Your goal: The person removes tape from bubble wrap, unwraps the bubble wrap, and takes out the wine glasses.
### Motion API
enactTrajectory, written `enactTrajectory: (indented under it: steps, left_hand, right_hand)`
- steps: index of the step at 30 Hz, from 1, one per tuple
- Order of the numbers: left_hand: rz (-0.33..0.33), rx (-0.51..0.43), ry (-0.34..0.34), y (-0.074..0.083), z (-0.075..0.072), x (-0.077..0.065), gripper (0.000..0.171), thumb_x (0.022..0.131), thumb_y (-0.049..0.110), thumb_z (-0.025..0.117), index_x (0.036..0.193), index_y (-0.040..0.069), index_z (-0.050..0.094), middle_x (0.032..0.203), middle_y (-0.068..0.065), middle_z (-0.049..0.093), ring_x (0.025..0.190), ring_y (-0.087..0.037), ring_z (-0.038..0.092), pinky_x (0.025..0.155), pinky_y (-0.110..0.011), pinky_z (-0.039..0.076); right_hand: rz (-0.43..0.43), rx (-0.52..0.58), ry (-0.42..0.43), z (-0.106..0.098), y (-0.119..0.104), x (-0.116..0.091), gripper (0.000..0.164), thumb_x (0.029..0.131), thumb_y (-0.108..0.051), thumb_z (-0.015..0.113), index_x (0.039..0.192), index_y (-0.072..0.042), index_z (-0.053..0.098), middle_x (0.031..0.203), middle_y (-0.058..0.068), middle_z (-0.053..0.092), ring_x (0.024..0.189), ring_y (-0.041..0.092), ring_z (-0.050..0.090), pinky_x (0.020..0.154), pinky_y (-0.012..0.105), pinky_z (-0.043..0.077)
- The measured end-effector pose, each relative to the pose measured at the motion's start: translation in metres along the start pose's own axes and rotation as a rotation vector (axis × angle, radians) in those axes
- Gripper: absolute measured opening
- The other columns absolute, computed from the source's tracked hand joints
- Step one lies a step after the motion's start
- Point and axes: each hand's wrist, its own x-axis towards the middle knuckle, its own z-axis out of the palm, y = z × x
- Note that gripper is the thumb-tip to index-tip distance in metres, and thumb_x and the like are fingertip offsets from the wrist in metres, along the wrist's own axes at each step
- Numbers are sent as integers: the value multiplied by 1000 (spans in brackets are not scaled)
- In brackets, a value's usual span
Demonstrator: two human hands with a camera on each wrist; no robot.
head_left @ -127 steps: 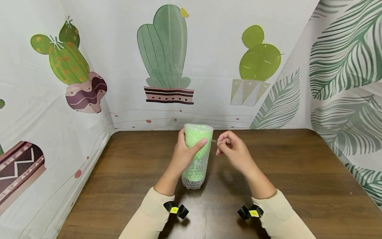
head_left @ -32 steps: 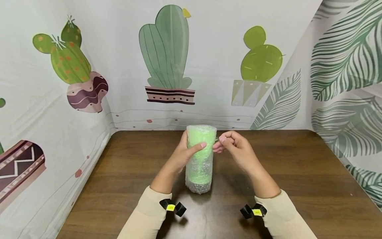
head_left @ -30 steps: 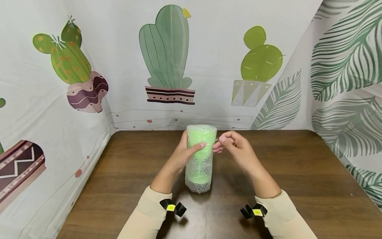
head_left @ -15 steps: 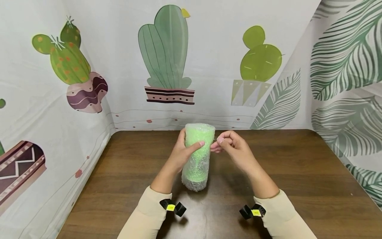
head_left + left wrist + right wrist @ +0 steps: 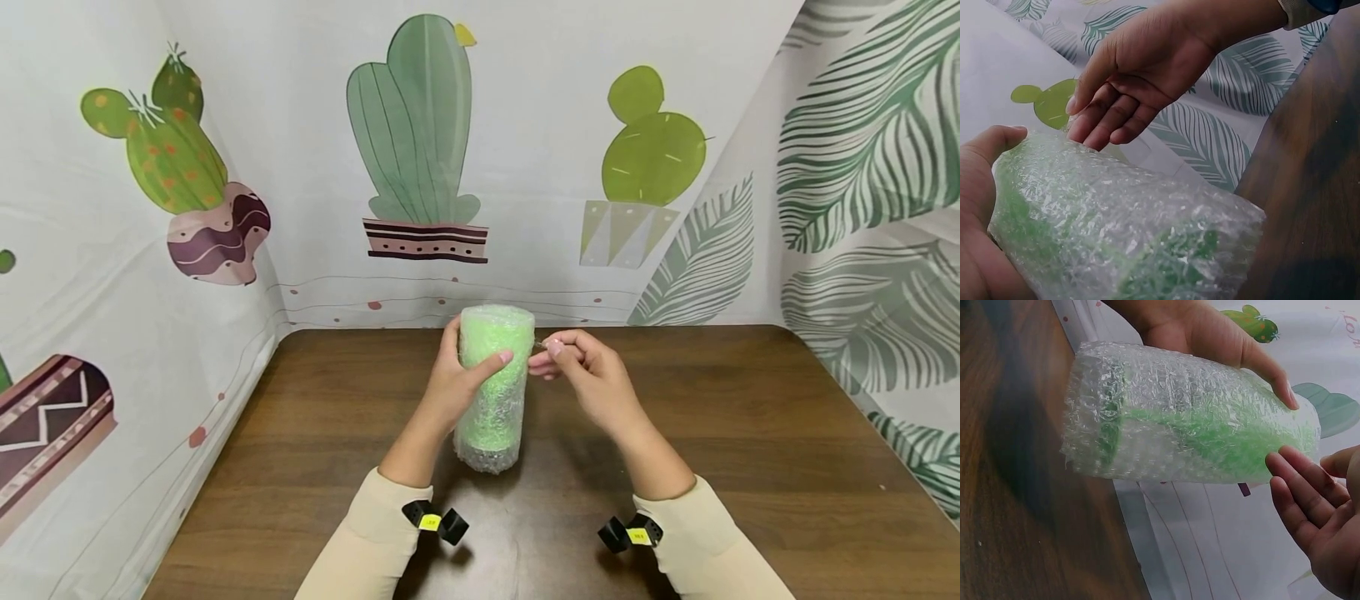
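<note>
A green-and-white cylinder wrapped in bubble wrap (image 5: 495, 408) stands nearly upright over the table in the head view. My left hand (image 5: 453, 379) grips its left side near the top, the thumb lying across the front. At its upper right edge my right hand (image 5: 588, 371) pinches a small clear strip (image 5: 541, 343) between thumb and index finger. The other right fingers reach toward the wrap, their tips right at its surface in the right wrist view. In the left wrist view the bubble wrap (image 5: 1129, 212) shows crinkled and shiny, wound around the whole cylinder.
A brown wooden table (image 5: 735, 433) lies under both forearms. Behind it hangs a white cloth (image 5: 532, 167) printed with cacti and leaves, reaching round both sides. A small black camera is strapped to each wrist.
The wrapped cylinder has shifted slightly left and up over the last second, and its tilt has varied a little. Both hands keep their hold; the clear strip shows more plainly than half a second ago.
</note>
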Motion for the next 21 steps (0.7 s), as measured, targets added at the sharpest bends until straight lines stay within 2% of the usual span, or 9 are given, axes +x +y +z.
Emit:
enactTrajectory:
  steps: [4,8,14,21]
  left_hand:
    - [-7,7,12,0,0,0,84,84,35,80,151,32,31,138,-11,52,115,-32,60,86,-44,59]
    - [-15,22,28,-1,-1,0,85,83,36,81,151,33,31,137,-10,53,114,-31,61,85,-44,59]
    - [-18,48,59,-1,-2,1,88,81,41,82,152,35,30,139,-8,53,117,-31,60,87,-45,58]
    - [-22,75,76,-3,-4,2,91,79,46,83,151,38,29,140,-5,53,119,-30,59,90,-47,56]
  right_hand:
    - [-12,-22,5,1,1,0,32,107,-20,52,119,7,62,101,24,76,86,20,77,79,32,62]
    - [-25,-38,5,2,0,0,31,107,-20,52,120,4,64,101,22,76,85,11,75,79,34,62]
    - [-38,-31,23,3,0,0,26,106,-19,53,116,1,66,98,22,76,83,11,75,78,32,62]
    - [-32,-20,38,3,2,0,25,106,-18,53,114,2,65,93,21,76,82,14,75,78,35,62]
